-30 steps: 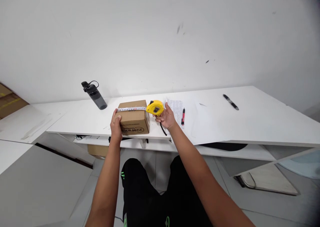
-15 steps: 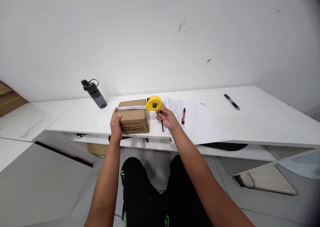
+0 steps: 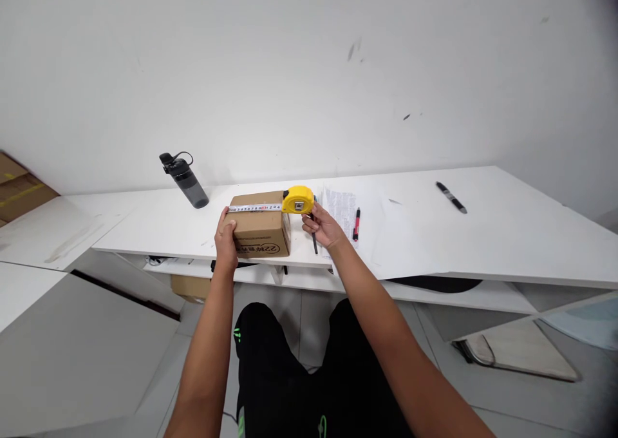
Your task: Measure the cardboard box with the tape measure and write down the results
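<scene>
A small brown cardboard box (image 3: 263, 232) stands on the white table (image 3: 434, 238) near its front edge. My left hand (image 3: 225, 238) grips the box's left end, thumb pinning the tape's tip on top. The white tape blade (image 3: 255, 208) lies stretched across the box's top. My right hand (image 3: 322, 224) holds the yellow tape measure case (image 3: 298, 200) at the box's right top corner, fingers closed under it, with a black strap hanging down.
A dark water bottle (image 3: 186, 180) leans at the back left. A printed paper sheet (image 3: 340, 207) and a red pen (image 3: 356, 224) lie right of my hand. A black marker (image 3: 451, 197) lies far right. A cardboard carton (image 3: 17, 187) sits at left.
The yellow case has moved left and up a little, now resting against the box's right top corner. My left hand stays on the box.
</scene>
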`<state>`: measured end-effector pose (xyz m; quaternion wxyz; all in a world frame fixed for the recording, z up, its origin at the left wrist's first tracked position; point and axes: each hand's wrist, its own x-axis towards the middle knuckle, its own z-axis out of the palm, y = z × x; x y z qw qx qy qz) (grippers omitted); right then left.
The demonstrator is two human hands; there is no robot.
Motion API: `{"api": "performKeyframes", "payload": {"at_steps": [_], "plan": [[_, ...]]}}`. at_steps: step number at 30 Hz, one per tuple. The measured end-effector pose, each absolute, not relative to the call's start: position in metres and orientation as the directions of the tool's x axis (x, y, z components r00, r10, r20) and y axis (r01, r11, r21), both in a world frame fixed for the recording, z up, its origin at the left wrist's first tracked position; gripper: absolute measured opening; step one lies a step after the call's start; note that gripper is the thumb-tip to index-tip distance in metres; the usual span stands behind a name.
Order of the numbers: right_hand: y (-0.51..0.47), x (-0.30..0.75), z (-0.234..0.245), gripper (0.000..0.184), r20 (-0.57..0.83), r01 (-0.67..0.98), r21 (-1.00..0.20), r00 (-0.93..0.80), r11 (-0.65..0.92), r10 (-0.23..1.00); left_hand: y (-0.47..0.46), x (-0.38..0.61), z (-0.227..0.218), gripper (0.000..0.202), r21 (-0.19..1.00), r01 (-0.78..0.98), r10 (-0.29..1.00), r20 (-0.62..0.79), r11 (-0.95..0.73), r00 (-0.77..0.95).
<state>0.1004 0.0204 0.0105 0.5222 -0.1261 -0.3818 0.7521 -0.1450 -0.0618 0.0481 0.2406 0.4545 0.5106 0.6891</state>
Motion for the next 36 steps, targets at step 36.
{"api": "performKeyframes", "payload": {"at_steps": [36], "plan": [[0.0210, 0.0928, 0.0119, 0.061, 0.191, -0.488, -0.846, -0.655, -0.216, 0.731, -0.0633, -0.1431, 0.0497, 0.060, 0.930, 0.162, 0.803, 0.367, -0.330, -0.470]]}}
